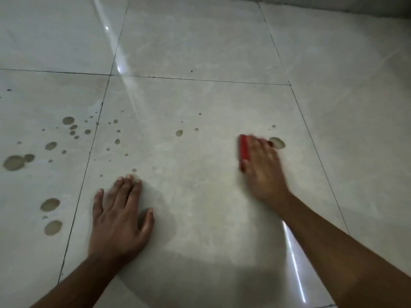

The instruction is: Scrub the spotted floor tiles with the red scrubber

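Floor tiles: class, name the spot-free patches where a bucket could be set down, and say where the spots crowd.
Free: the middle tile between the flat left hand and the right hand on the red scrubber; also the far tile beyond the grout line. Crowded: the brown spots on the left tile, spilling across its grout line; one large spot sits beside the scrubber.
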